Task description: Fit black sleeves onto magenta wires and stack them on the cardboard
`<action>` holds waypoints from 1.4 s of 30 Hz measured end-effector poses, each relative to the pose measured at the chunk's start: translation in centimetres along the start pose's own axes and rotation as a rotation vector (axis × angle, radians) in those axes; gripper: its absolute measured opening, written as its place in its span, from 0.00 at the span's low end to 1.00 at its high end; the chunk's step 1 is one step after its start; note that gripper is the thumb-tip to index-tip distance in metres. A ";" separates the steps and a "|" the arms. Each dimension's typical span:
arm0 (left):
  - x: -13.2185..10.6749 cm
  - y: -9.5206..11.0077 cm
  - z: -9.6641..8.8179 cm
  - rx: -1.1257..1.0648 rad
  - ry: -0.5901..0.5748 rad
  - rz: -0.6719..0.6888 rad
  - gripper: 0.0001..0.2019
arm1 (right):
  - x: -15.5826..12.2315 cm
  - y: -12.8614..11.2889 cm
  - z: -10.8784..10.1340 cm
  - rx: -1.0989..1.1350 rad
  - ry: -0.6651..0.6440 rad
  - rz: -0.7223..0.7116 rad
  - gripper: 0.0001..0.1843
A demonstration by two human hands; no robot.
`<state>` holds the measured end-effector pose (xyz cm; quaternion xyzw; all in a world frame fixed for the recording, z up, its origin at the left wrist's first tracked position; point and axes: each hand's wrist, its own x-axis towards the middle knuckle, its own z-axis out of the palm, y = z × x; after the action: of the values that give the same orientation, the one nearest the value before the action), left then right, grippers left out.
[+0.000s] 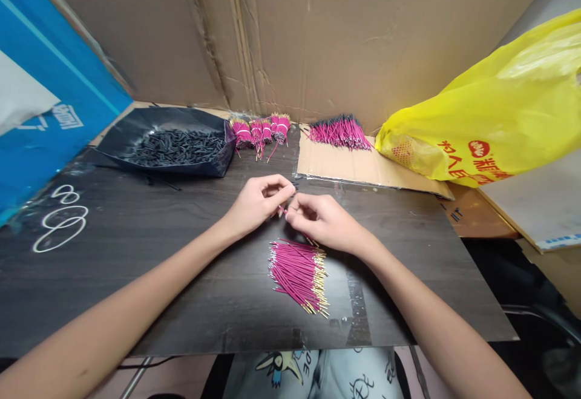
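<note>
Fingers of the right hand (pixel 327 222) pinch a thin magenta wire (pixel 282 210) at the middle of the clock face. The left hand (pixel 255 206) meets it from nine o'clock, thumb and fingers curled together beside the wire; a small dark piece (pixel 295 185) shows at their tips, but whether they grip it cannot be told. Near, at six o'clock, a pile (pixel 295 269) of magenta wires lies on the dark surface (pixel 158 217), gold ends pointing to three. At eleven, tied bundles (pixel 280 126) of similar wires sit just beside a dark tray (pixel 172 171) at ten, which holds many short black tubes (pixel 181 148). At one, black-tipped wires (pixel 340 132) rest on flat cardboard (pixel 327 164). Farther out, white loops (pixel 61 229) lie at nine, and a yellow bag (pixel 490 102) slants at two.
</note>
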<state>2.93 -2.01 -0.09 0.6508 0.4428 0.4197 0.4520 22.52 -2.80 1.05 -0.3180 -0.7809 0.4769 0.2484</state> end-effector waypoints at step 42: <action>-0.4 0.0 1.0 0.028 0.013 -0.045 0.13 | -0.3 -0.2 -0.3 -0.486 -0.219 0.041 0.02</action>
<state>3.75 -2.65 -0.35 0.6442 0.4661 0.4074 0.4492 22.92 -2.94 1.37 -0.3307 -0.8881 0.3116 0.0691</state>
